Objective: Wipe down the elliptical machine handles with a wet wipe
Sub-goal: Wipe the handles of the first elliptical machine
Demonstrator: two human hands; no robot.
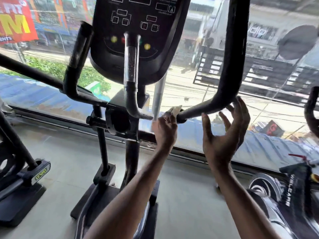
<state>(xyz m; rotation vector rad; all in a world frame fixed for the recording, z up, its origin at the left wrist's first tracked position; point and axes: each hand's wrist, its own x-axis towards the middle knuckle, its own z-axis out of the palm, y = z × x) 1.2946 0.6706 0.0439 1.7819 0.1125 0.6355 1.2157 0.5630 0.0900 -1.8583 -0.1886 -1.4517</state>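
The elliptical's right handle [229, 66] is a thick black padded bar that drops from the top and bends left toward the centre post. My left hand [164, 130] pinches a small white wet wipe [176, 110] against the handle's lower inner end. My right hand [224, 133] hovers just under the bend with fingers spread and relaxed, fingertips close to the bar, holding nothing. The left handle [76, 66] stands black and bent at the left. A short centre grip bar [131, 80] with a shiny metal section rises in front of the console [138, 31].
A large window [215, 87] runs behind the machine, showing a street. Another black exercise machine [20, 178] stands at the left, and a bike-like machine [284, 187] at the lower right. Grey floor [69, 161] lies around the elliptical's base.
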